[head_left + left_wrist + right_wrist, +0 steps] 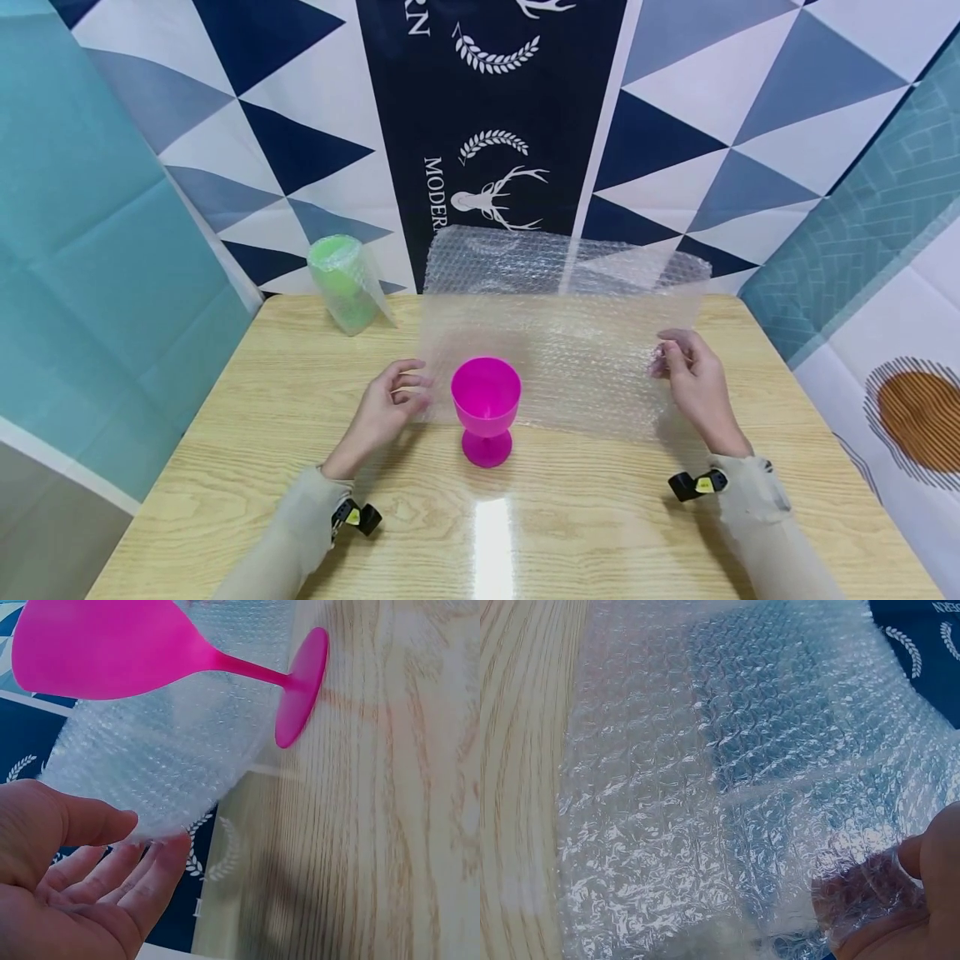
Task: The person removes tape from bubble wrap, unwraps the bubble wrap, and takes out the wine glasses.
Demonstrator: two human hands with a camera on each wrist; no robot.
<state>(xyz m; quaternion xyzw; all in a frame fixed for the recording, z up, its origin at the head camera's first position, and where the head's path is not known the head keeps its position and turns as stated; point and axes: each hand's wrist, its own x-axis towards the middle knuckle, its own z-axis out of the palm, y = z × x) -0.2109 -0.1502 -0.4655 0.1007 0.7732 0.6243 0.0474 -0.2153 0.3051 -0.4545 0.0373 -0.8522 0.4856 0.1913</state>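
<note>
A bright pink goblet (486, 400) stands upright on the table, in front of a clear sheet of bubble wrap (585, 350). The sheet spreads wide behind it, its far part rising against the backdrop. My left hand (390, 402) is at the sheet's left edge, left of the goblet. In the left wrist view its fingers are loosely bent, thumb apart, fingertips right at the wrap's edge. On the other side, my right hand (693, 379) pinches the sheet's right edge between thumb and fingers, some of which show through the plastic (727, 787).
At the back left of the table stands a green cup-like object (341, 283) wrapped in bubble wrap, a loose flap hanging right. A patterned cloth backdrop (300, 150) rises behind the wooden table (600, 517). Patterned cloths also hang on both sides.
</note>
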